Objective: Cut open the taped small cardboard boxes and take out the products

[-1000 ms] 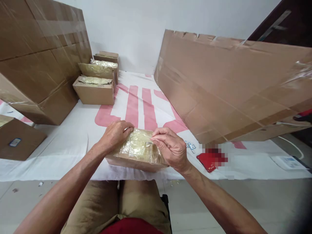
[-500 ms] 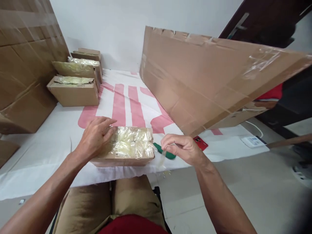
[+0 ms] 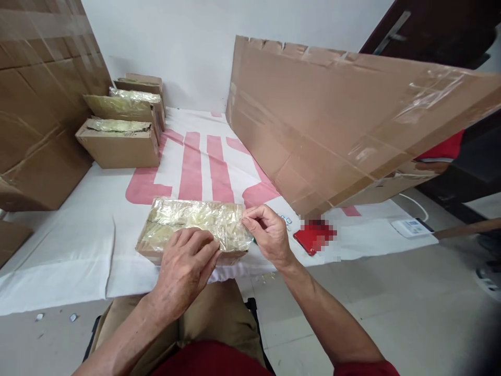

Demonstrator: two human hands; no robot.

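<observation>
A small cardboard box (image 3: 156, 245) lies before me near the table's front edge, its top covered with shiny, wrinkled clear tape (image 3: 188, 211). My left hand (image 3: 188, 263) rests on the front part of that top, fingers stretched and pressing down, grasping nothing. At the box's right end my right hand (image 3: 270, 235) is closed, thumb and forefinger pinching what looks like a thin bit of the clear tape at the corner. The pinched piece is mostly hidden by the fingertips. Just behind that hand, a sliver of something dark green shows.
Several taped boxes (image 3: 121, 149) stand at the back left beside a large carton (image 3: 47, 120). A big cardboard panel (image 3: 313, 125) leans across the right side. A red phone (image 3: 313, 240) and a white device (image 3: 410, 227) lie at right. Behind the panel shows a person's red sleeve (image 3: 442, 149).
My right hand, with a clear strip hanging from it before, has moved left to the box's right end. My left hand has slid from the top's left side to its front middle.
</observation>
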